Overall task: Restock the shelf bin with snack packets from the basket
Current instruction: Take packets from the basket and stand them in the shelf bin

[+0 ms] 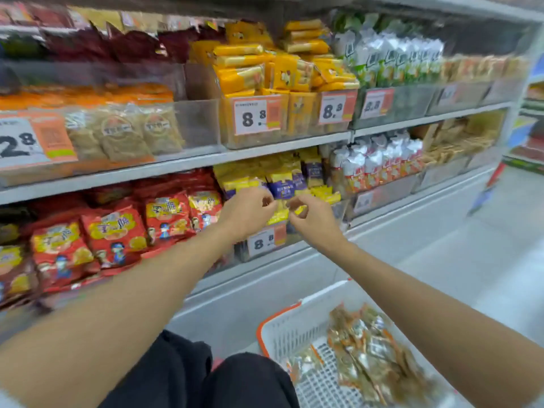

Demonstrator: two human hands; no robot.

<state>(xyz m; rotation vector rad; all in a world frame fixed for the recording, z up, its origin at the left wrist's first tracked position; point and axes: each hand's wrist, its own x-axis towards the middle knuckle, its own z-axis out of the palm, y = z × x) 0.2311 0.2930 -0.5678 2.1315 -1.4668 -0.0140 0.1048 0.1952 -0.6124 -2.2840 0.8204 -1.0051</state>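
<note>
Placement at shelf bin (338, 210): my left grip (250, 210) and right grip (312, 219) curl, whether on anything I cannot tell; next, packets (371, 348) from basket (276, 316).

A shop aisle: tiered metal shelves (265, 151) carry clear bins of snack packets (112, 231) with printed price tags (254, 116), and near right stands a white shopping basket (291, 325).
</note>
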